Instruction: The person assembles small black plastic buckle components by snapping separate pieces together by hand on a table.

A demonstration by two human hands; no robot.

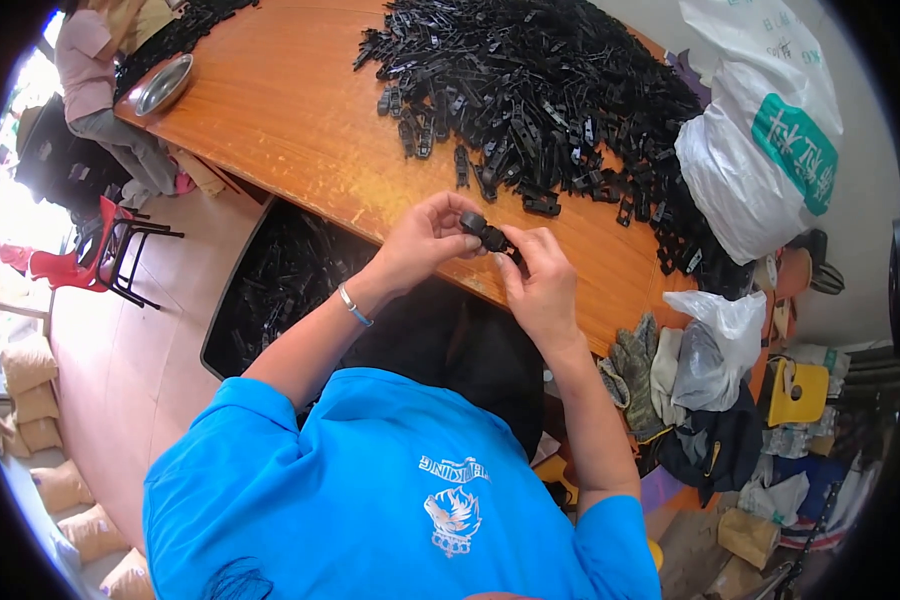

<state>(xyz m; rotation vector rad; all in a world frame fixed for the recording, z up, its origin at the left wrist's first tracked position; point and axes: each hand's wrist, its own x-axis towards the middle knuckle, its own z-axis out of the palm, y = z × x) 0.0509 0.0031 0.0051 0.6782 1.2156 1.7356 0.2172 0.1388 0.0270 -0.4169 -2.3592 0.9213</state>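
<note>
Over the front edge of the wooden table (pixel 300 130), both hands meet on a small black plastic part (pixel 492 238). My left hand (pixel 425 245) pinches its rounded upper end between thumb and fingers. The lower end sits in the closed fingers of my right hand (pixel 543 285). Whether it is one piece or two joined pieces I cannot tell. A large heap of similar black plastic parts (pixel 530 90) covers the far right of the tabletop, its nearest loose pieces lying just beyond my hands.
A dark tub (pixel 270 280) of black parts stands below the table edge, left of my lap. A metal bowl (pixel 164 86) sits at the table's left corner, near another person (pixel 95 80). White plastic bags (pixel 745 180) and cloth gloves (pixel 635 365) lie right; a red chair (pixel 95 255) stands left.
</note>
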